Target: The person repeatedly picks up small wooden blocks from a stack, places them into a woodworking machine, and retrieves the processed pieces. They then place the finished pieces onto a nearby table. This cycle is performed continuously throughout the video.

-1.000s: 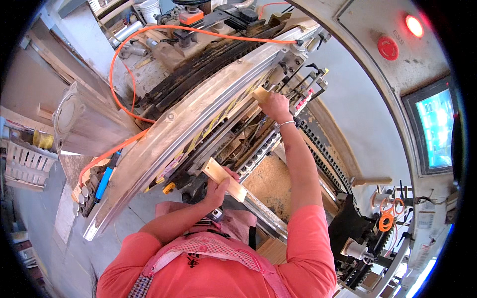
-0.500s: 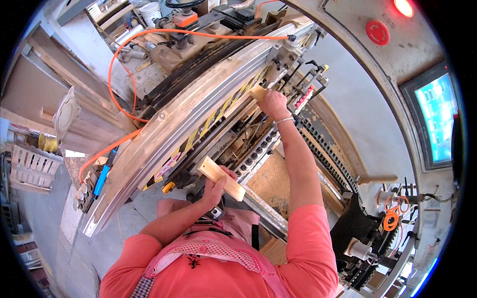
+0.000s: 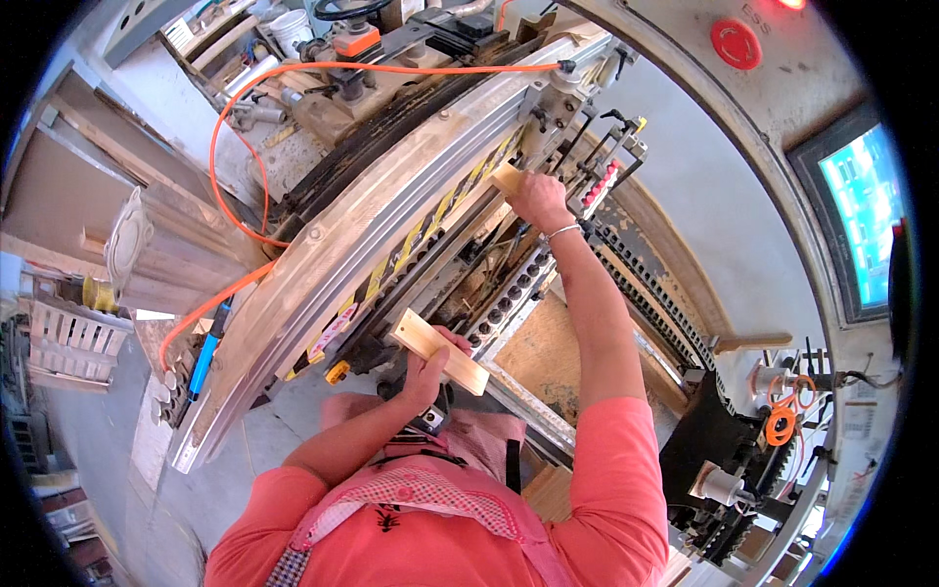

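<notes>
In my left hand (image 3: 427,374), close to my body, is a short pale wooden board (image 3: 463,369) with a small dark hole near its far end. The fingers wrap over its edges. My right hand (image 3: 539,203) reaches far out over the machine with its fingers closed on a second wooden piece (image 3: 506,180). Only the left end of that piece shows; the rest is under the hand. It lies beside the yellow-black striped strip (image 3: 430,223) along the machine's rail. Whether it touches the machine I cannot tell.
A long wood-topped rail (image 3: 323,227) curves along the left, with an orange hose (image 3: 217,147) over it and a blue tube (image 3: 203,364) at its near end. A black cable chain (image 3: 650,293) runs on the right. At the upper right are a red stop button (image 3: 736,44) and a lit screen (image 3: 861,215).
The view has shifted slightly. Both hands keep their holds on the wooden pieces and stay in nearly the same places.
</notes>
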A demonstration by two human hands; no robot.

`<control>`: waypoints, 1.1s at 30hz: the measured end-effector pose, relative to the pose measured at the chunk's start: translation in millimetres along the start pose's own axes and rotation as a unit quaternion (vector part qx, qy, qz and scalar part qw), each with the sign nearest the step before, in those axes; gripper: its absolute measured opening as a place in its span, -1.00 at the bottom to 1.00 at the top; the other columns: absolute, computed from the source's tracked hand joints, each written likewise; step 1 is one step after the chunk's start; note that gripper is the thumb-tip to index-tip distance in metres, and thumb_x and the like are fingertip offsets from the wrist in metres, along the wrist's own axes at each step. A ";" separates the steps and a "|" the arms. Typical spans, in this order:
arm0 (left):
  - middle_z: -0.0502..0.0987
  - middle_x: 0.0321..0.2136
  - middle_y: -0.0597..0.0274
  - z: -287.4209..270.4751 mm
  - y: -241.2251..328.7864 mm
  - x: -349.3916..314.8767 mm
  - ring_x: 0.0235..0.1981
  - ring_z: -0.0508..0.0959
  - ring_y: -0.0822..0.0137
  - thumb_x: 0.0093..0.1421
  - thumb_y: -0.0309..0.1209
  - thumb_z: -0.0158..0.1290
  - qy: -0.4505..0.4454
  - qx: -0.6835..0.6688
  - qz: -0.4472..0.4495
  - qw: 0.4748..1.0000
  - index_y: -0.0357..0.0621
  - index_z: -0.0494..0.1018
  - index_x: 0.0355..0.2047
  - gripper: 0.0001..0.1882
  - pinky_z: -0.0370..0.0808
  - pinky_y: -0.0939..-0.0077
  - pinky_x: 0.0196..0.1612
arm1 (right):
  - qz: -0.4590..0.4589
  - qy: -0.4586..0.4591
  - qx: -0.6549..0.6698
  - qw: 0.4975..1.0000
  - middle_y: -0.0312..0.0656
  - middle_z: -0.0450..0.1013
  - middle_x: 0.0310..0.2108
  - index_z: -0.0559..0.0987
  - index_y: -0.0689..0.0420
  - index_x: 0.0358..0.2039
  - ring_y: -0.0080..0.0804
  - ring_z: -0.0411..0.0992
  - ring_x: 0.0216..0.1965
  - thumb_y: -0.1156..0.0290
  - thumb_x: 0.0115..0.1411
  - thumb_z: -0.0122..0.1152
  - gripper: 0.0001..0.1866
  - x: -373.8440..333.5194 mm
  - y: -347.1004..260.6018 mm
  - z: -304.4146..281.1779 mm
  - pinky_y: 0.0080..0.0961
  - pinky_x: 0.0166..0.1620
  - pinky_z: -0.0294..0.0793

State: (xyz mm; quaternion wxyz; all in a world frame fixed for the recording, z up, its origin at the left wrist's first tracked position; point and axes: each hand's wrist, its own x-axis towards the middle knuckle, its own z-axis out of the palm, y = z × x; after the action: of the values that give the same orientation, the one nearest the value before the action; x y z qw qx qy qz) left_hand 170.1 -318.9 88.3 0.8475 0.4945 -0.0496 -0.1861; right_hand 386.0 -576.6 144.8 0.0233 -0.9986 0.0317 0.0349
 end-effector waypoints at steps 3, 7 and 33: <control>0.44 -0.31 0.07 0.9 1.0 -0.1 -0.29 0.47 0.32 0.15 -0.50 -0.20 -0.001 -0.007 -0.001 1.000 -0.21 0.22 -0.20 -0.81 0.42 0.38 -0.14 | -0.007 0.011 0.002 1.000 0.03 0.50 -0.41 0.49 0.26 -0.31 -0.09 0.49 -0.31 0.02 -0.03 0.18 -0.50 0.5 1.1 1.9 -0.28 -0.24 0.48; 0.44 -0.31 0.07 0.2 -1.1 1.5 -0.29 0.47 0.31 0.15 -0.49 -0.20 -0.014 -0.002 -0.004 1.000 -0.21 0.22 -0.20 -0.81 0.41 0.38 -0.13 | 0.041 0.022 0.021 0.999 0.02 0.50 -0.41 0.49 0.25 -0.32 -0.09 0.49 -0.30 0.04 -0.05 0.20 -0.51 7.8 14.0 9.0 -0.27 -0.23 0.48; 0.44 -0.28 0.01 0.4 -0.4 -0.9 -0.24 0.47 0.22 0.15 -0.32 -0.13 -0.004 0.012 -0.022 1.000 -0.20 0.22 -0.17 -0.72 0.41 0.29 -0.11 | 0.038 0.019 0.033 0.999 0.01 0.51 -0.38 0.57 0.21 -0.40 -0.12 0.49 -0.28 0.11 -0.11 0.22 -0.60 13.6 14.5 1.0 -0.31 -0.20 0.48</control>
State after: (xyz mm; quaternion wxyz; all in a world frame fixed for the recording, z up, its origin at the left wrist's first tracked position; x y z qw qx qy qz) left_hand 169.0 -319.1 88.3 0.8369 0.5051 -0.0447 -0.2059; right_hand 398.6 -591.8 142.2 0.0547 -0.9958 0.0713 0.0156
